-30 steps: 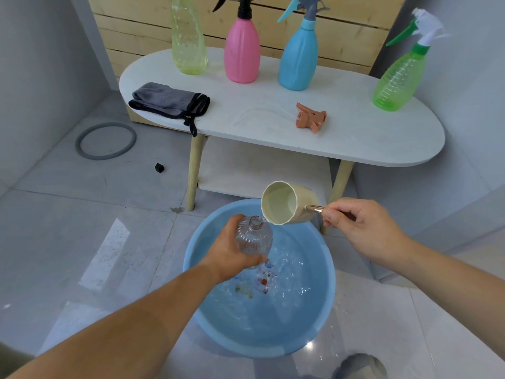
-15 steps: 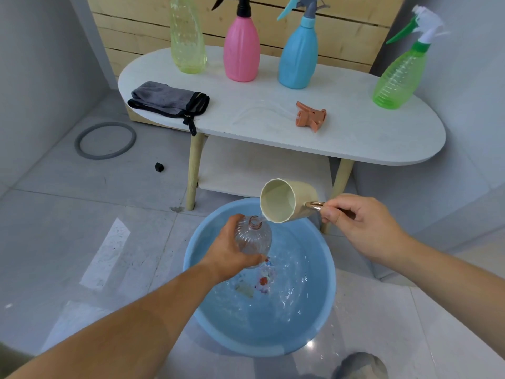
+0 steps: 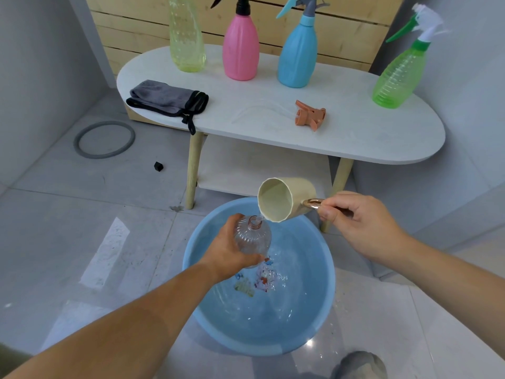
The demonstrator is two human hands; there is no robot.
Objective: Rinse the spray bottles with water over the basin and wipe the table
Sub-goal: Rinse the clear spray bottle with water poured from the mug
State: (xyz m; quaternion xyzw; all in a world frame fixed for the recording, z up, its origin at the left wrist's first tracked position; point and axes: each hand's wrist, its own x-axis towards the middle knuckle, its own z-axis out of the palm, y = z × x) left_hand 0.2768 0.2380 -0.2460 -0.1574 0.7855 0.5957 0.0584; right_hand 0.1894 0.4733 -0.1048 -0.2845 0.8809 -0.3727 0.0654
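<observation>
Over basin (image 3: 191, 272): left hand (image 3: 228, 250) grips bottle (image 3: 252, 237).

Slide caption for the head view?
Left hand holds clear bottle over blue basin; right hand tips cream cup toward its neck.

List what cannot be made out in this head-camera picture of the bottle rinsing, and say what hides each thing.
All in the head view:
1. yellow bottle: top cut off by the upper edge.
2. clear bottle: base hidden behind the left hand.
3. cup: handle mostly covered by the right hand.
4. print on the basin floor: blurred by rippling water.
5. grey object: cut off by the bottom edge, unidentifiable.
</observation>
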